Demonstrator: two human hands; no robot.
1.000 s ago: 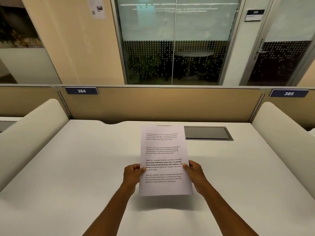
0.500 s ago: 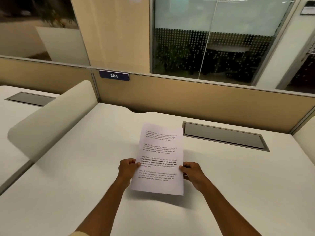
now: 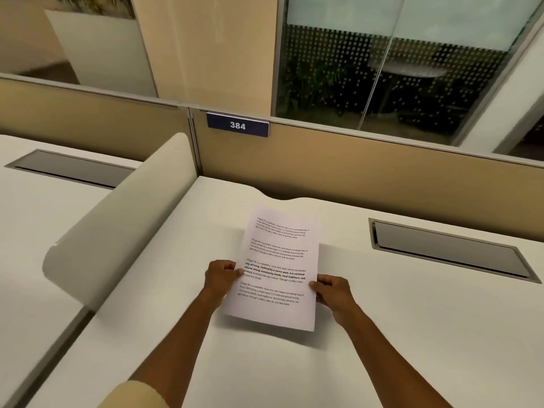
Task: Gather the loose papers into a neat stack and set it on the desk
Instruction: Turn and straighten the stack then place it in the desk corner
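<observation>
A stack of white printed papers (image 3: 279,260) is held low over the white desk (image 3: 382,334), slightly tilted, its edges aligned. My left hand (image 3: 220,275) pinches the stack's left edge with the thumb on top. My right hand (image 3: 334,293) grips the right edge the same way. A shadow lies on the desk under the stack's near edge. I cannot tell how many sheets the stack has.
A grey cable-tray lid (image 3: 450,253) is set into the desk to the right. A curved white side divider (image 3: 123,225) stands on the left. A tan back partition (image 3: 368,175) carries a blue plate reading 384 (image 3: 237,125). A neighbouring desk (image 3: 35,207) lies beyond the divider.
The view has swung to the left and down. The stack has come lower toward the desk and tilted a little, with both hands holding its sides throughout.
</observation>
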